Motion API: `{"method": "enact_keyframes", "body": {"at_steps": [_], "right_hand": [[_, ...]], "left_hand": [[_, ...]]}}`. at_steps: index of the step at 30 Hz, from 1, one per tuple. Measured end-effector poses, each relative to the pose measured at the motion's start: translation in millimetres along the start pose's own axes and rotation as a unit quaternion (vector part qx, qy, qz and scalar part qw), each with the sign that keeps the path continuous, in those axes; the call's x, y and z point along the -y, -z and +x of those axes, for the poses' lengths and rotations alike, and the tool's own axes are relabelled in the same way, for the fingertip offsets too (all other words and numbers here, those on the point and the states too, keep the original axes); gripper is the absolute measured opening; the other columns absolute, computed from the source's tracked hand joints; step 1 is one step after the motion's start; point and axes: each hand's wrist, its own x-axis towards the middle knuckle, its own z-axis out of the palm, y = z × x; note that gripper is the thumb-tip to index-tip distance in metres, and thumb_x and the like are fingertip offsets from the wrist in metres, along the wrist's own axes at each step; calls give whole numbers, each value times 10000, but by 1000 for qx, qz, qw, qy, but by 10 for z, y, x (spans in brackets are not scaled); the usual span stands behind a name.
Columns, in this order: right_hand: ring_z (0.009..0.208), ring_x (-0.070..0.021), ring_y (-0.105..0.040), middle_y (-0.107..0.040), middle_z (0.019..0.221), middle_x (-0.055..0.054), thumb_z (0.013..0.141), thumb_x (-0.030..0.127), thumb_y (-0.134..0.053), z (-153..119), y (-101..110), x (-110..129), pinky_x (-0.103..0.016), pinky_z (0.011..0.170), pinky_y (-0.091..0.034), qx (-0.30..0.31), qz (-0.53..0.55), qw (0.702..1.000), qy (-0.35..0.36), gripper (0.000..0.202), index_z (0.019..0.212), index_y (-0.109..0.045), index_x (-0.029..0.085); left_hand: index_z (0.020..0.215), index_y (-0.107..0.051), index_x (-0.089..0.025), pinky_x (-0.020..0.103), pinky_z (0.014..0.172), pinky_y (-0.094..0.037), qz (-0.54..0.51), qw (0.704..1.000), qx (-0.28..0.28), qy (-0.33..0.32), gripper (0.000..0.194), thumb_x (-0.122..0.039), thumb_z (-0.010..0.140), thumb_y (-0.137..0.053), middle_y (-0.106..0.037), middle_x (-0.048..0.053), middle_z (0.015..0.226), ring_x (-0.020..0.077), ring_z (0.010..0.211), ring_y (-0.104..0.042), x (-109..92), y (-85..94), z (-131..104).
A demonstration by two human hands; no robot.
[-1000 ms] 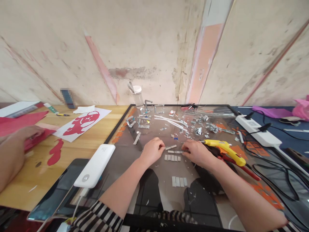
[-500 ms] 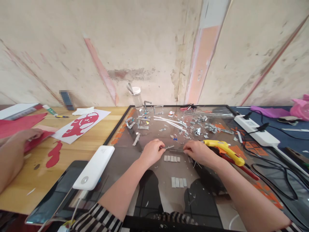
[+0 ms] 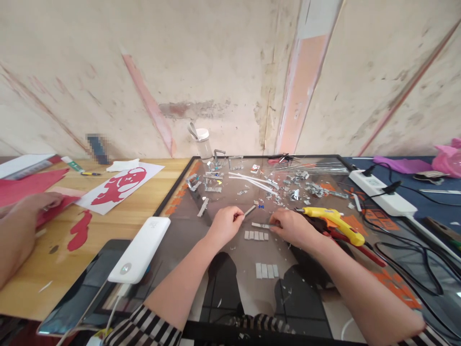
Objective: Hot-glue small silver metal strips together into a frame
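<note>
My left hand (image 3: 225, 224) pinches one end of a thin grey strip (image 3: 249, 210), which points up and to the right. Between the fingers of my right hand (image 3: 290, 224) is the end of a second grey strip (image 3: 259, 225), lying nearly level just above the glass-like dark tabletop (image 3: 187, 240). Close below both hands sits a row of short grey pieces (image 3: 256, 235). Nearer to me lies another row of wider grey pieces (image 3: 267, 271). A yellow hot glue gun (image 3: 333, 222) rests beside my right wrist.
Metallic scraps (image 3: 298, 179) and white strips (image 3: 252, 180) litter the back. A bottle (image 3: 204, 145) stands there. Left are a power bank (image 3: 140, 250), a tablet (image 3: 86, 283) and another person's hand (image 3: 38, 204) on red paper. A power strip (image 3: 383, 194) with cables lies right.
The strip in my left hand has tilted upward at its far end. The right strip has turned to show its pale face, and my two hands have shifted slightly.
</note>
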Motion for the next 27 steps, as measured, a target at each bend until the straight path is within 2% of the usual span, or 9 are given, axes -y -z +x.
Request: {"method": "enact_keyframes", "body": {"at_steps": [6,10,14,16,19,24,27], "right_hand": [[734,-192,-577,-631,747,-50,694,164,-581,36,-59,16,-299,707,-403,-34,110,993,-29,54,706,-630,183],[661,-163,-578,-644,694,-18,690,239,-602,43,-46,-1,-285,651,-433,-39,270,960,-67,101,767,-636,182],[578,-117,-567,-636,670,1,689,346,-637,37,-15,38,-263,591,-453,-6,469,879,-91,283,905,-625,163],[563,-99,-556,-641,702,-6,677,384,-661,28,-5,81,-259,583,-461,9,552,828,-94,313,899,-623,166],[555,-88,-546,-653,751,-28,650,397,-709,0,5,161,-256,567,-469,34,642,761,-92,309,845,-639,167],[557,-71,-545,-658,767,-35,643,306,-754,-91,39,337,-211,525,-456,79,716,688,-85,253,826,-682,146],[551,-64,-548,-661,750,-21,634,253,-767,-141,44,449,-182,490,-433,80,750,651,-85,241,839,-694,149]], "left_hand": [[781,-569,-159,222,486,-419,-137,987,-1,82,185,-339,770,-526,-585,-9,583,106,459,-521,62,-28,5],[764,-555,-152,210,490,-420,-197,975,4,104,226,-377,746,-571,-601,-5,612,82,441,-513,53,-13,-13],[737,-557,-135,211,536,-431,-317,942,21,108,246,-367,717,-637,-636,24,669,76,500,-527,-2,25,-40],[730,-538,-136,208,550,-435,-397,911,17,106,250,-327,678,-689,-654,41,745,86,568,-557,-40,46,-53],[839,-545,-142,212,565,-442,-469,879,1,86,273,-277,668,-710,-662,52,837,110,657,-593,-93,80,-76],[986,-575,-155,221,578,-435,-502,863,-29,39,320,-227,695,-688,-657,40,852,107,670,-580,-163,151,-120],[1013,-600,-171,221,590,-433,-522,852,-27,33,341,-198,685,-690,-654,24,844,112,703,-582,-214,189,-147]]}}
